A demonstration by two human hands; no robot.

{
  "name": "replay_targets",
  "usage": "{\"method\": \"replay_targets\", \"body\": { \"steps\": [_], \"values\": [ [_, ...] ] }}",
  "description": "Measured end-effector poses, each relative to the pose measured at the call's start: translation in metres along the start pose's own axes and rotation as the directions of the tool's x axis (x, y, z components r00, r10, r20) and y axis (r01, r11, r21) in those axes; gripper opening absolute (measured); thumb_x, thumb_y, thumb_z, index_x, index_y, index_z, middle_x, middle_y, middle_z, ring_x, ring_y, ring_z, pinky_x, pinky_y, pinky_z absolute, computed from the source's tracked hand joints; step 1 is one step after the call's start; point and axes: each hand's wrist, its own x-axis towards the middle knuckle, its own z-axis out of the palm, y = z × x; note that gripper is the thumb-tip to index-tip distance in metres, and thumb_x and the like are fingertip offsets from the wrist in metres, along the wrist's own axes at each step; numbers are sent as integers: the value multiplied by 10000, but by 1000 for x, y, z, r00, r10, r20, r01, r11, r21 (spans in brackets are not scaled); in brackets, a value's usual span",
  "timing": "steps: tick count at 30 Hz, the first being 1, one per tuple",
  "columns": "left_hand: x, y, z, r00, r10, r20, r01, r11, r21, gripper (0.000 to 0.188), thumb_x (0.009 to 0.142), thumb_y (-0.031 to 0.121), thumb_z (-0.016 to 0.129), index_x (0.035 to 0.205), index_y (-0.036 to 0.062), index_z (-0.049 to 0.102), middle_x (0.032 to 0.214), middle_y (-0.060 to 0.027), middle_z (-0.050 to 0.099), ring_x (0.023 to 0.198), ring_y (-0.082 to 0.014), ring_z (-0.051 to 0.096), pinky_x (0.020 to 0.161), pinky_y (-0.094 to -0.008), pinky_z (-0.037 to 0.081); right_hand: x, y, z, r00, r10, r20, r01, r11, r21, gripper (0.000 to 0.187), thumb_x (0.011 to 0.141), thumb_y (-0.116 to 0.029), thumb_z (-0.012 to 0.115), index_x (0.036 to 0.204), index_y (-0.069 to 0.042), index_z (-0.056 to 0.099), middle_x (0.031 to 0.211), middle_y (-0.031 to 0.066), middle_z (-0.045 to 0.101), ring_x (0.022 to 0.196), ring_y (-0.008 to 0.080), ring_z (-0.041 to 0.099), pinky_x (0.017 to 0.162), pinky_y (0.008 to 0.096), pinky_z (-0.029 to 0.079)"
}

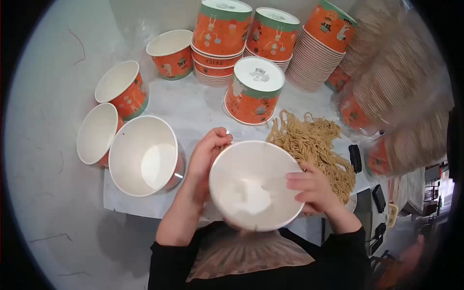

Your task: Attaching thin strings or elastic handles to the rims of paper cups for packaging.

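Observation:
A white-lined paper bucket (256, 203) is tilted in front of me, its open mouth facing up toward me. My right hand (314, 188) is closed over its right rim, fingers inside the wall and slightly blurred. Against the bucket's left side, my left hand (208, 152) has its fingers curled together by the rim. A small pale glint shows at those fingertips, too small to name. Just beyond the bucket lies a loose heap of tan twisted cord (314, 140). An upside-down orange and green bucket (253, 94) stands behind it.
Open buckets stand at the left, the nearest being a large one (145, 159). Stacks of nested orange buckets (222, 34) line the back. Plastic-wrapped stacks (386, 82) crowd the right. A black object (355, 158) lies beside the cord on the white table (193, 101).

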Motion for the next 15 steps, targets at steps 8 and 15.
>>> {"method": "replay_targets", "body": {
  "steps": [8,15],
  "values": [
    [-11,-5,31,996,88,-14,-89,996,-32,407,1009,276,464,1333,41,536,1343,-85,589,1135,-199,597,993,-389,487,100,60,-41,592,725,-352,-299,603,739,327,1083,-248,425,1235,10,557,1065,51,598,870,124,585,780,303,492],
    [-6,8,28,950,195,243,-214,975,56,541,972,324,463,1449,72,414,1599,-126,308,1345,-260,421,1094,-469,391,164,153,-56,449,887,-107,-223,228,948,320,1027,-112,501,1307,42,512,1220,156,629,1031,202,658,890,349,562]
  ]
}}
